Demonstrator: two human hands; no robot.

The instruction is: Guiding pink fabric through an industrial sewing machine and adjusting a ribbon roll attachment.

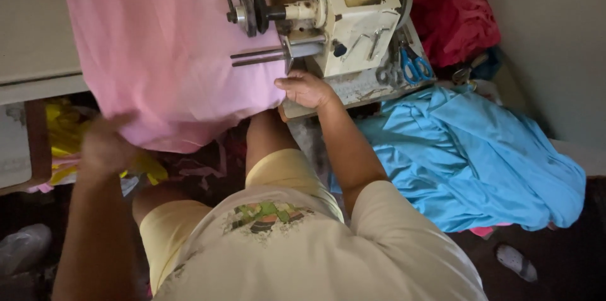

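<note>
A large piece of pink cloth (158,48) lies spread over the sewing table (31,42) and hangs over its front edge. My left hand (104,143) grips the cloth's lower left edge below the table front; it is blurred. My right hand (306,89) pinches the cloth's right edge beside the cream sewing machine (353,17), just below the machine's metal arm (265,56).
Blue-handled scissors (413,64) lie on the machine base. A blue garment (467,156) is heaped to the right, with red cloth (451,17) behind it. Yellow cloth (63,127) sits under the table at left. My knees in yellow shorts (284,171) are below.
</note>
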